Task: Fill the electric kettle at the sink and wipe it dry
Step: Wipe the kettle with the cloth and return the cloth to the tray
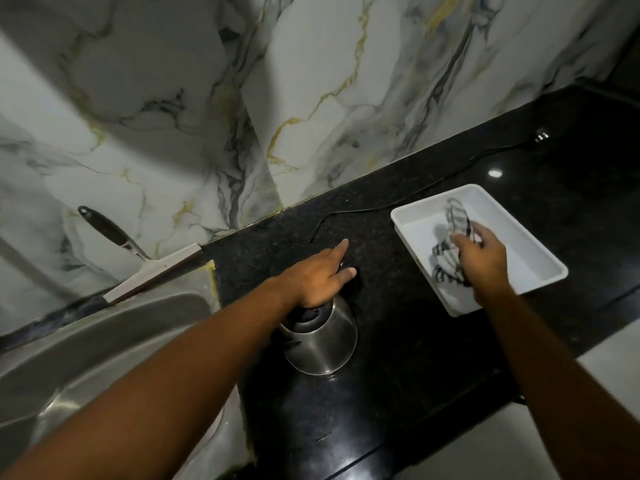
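Now our left hand (317,280) grips the kettle (323,341) handle; at three o'clock, our right hand (483,259) grasps the striped cloth (453,216).

This was a home kitchen: steel sink (114,327) at the black granite counter's (398,393) left edge, marble-patterned wall (311,81) behind.

Sink (104,341) lower left of frame, squeegee (152,271) behind it against the wall, kettle (322,337) centre on the counter (398,375), tray (540,258) right of it with cloth (450,244) inside, cord (415,192) behind.
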